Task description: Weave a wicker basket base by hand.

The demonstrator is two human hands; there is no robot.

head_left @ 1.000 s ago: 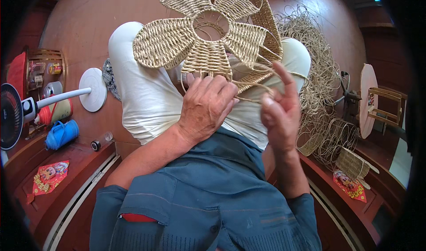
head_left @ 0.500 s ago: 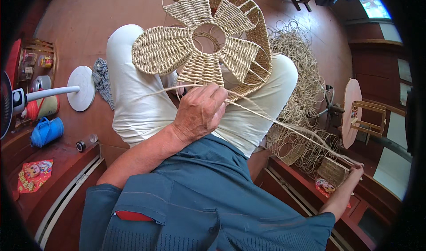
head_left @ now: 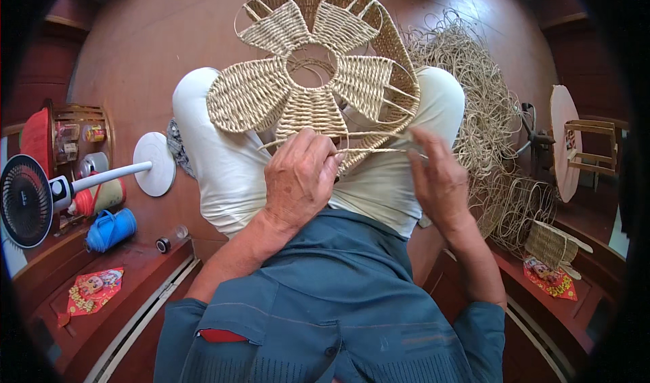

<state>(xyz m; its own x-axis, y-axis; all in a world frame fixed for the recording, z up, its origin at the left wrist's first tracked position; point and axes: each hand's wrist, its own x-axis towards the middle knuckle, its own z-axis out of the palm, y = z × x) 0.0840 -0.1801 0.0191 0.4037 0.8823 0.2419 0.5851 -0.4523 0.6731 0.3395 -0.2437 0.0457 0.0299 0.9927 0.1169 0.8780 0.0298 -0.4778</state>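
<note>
A pale woven flower-shaped piece (head_left: 244,95) with a central ring and several petals, some with bare spokes, lies over a woven oval piece (head_left: 396,51) across the wearer's knees. My left hand (head_left: 299,180) is closed at the lower petal, gripping cord (head_left: 372,150) at its edge; the fingertips are partly hidden. Two strands run rightward from there. My right hand (head_left: 441,183) is beside the right knee, at the strands' right end, thumb and index finger apart, with no clear grip on them.
Loose cord (head_left: 474,98) is heaped beside the right leg. At left stand a fan (head_left: 26,200), a blue jug (head_left: 112,230) and a small rack (head_left: 88,132). At right are a round board (head_left: 563,146) on a wooden frame and a small woven piece (head_left: 548,244).
My right hand swung far out to the lower right drawing cord half a second ago and is back near the right knee. My left hand stays at the lower petal.
</note>
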